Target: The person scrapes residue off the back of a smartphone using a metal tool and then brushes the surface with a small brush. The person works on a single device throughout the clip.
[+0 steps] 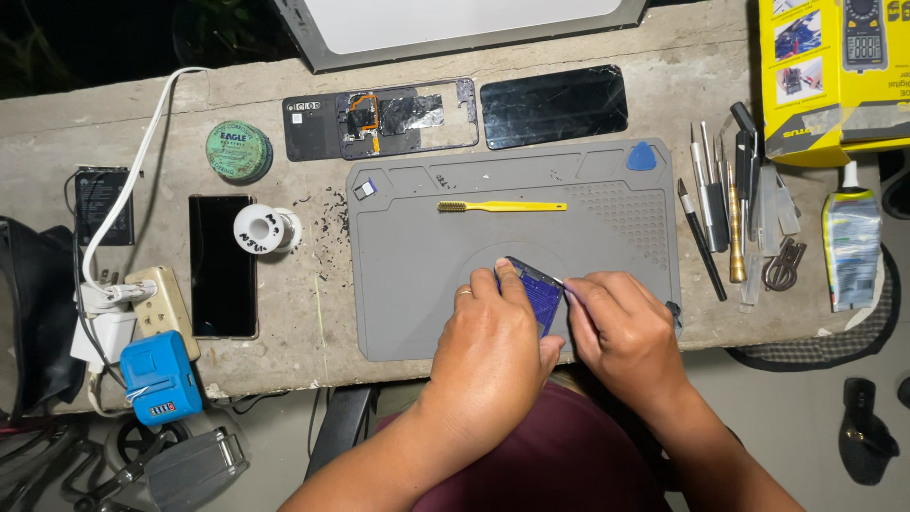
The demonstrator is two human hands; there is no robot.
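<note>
Both forearms rise from the bottom edge of the frame, over a maroon garment (559, 455), to meet at the lower middle of a grey work mat (417, 275). Left hand (493, 346), with a ring on one finger, curls its fingers round a small blue phone part (536, 289), held tilted at the mat's near edge. Right hand (621, 327) pinches its fingertips together against the part's right edge; whether a thin tool sits in that pinch is too small to tell. Much of the blue part is hidden under the left hand.

Open mat lies above the hands, crossed only by one yellow brush (502, 206), with one blue pick (642, 157) in the upper right corner. Bare concrete bench (284, 313) shows between the mat and one dark phone (222, 265) at centre left.

Beyond the mat's top edge lie one opened phone frame (379, 118) and one dark glass panel (554, 106). One green round tin (238, 150) and one white solder spool (264, 228) sit left of the mat. A row of slim hand tools (725, 204), overlapping too much to count, lies right of it. One yellow box (834, 66) is cut off by the upper right corner, and one blue adapter (159, 374) sits at the bench's lower left edge
</note>
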